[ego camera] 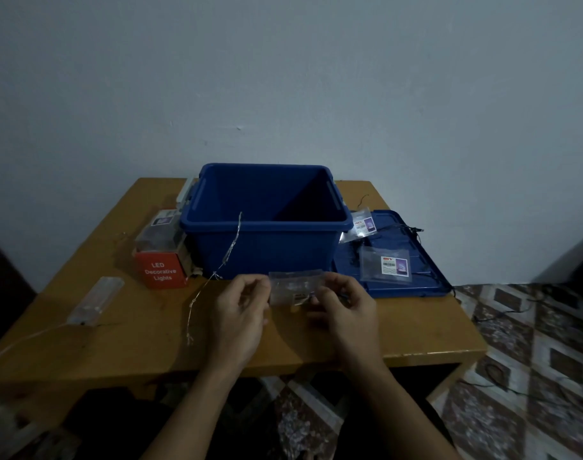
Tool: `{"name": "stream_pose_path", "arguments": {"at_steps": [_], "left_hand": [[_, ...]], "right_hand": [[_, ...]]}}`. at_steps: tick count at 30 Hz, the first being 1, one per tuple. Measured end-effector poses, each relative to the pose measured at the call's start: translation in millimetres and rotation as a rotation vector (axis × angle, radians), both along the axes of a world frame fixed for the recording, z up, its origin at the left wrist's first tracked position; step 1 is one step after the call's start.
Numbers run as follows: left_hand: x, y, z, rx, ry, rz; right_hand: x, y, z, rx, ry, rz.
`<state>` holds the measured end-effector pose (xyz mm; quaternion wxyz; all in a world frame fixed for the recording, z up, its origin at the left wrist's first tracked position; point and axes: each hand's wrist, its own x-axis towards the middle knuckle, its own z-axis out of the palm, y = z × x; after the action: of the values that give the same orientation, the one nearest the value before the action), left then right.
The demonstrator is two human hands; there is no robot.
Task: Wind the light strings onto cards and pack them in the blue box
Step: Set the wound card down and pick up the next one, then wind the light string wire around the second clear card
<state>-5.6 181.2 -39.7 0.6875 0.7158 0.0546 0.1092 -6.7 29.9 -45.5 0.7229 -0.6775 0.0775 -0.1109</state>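
The blue box (263, 250) stands open on the counter (134, 343), toward its far edge. Just in front of the box, both hands hold one clear packet (296, 287) a little above the counter. The left hand (240, 313) pinches the packet's left end between thumb and curled fingers. The right hand (346, 310) pinches its right end the same way. The packet lies roughly level and is blurred in the dim light; it may hold a coiled string, but I cannot tell.

A thin silvery string (230, 250) hangs over the box's front rim near its left end. It runs down the front wall and trails onto the counter, ending left of the left hand.

Touching the box's left side is a red carton (162, 272) printed "LED Decorative Lights", with a clear pack resting on top of it. Further left of the box, nearer the counter's front edge, lies a long clear case (96, 300) with a pale lead running off to the left.

Right of the box, just beside it, the blue lid (412, 280) lies flat on the counter. Two more labelled sachets rest on the lid: a large one (386, 263) near its middle, and a small one (363, 225) close against the box's right rim. A black wire (412, 230) crosses the lid's far part.
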Motion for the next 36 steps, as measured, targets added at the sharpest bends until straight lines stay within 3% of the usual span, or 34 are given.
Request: {"name": "stream_pose_path", "arguments": {"at_steps": [19,23,28,33,36], "left_hand": [[1.5,3.1,-5.0,0.128,0.045,-0.091],[-5.0,8.0,3.9,0.316,0.081,-0.189],[-35.1,12.0,31.0,0.423,-0.028,-0.264],[-43.4,27.9,73.0,0.536,-0.315,-0.121],[-35.9,42.3,92.3,0.624,-0.37,0.008]], "right_hand": [[1.9,4.1,-1.9,-0.197,0.075,0.001],[0.1,3.9,-1.4,-0.233,0.081,0.006],[-9.6,0.9,0.7,-0.433,-0.131,-0.153],[-3.2,12.3,26.1,-0.676,-0.386,-0.11],[12.2,23.2,56.6,-0.912,-0.54,-0.04]]}}
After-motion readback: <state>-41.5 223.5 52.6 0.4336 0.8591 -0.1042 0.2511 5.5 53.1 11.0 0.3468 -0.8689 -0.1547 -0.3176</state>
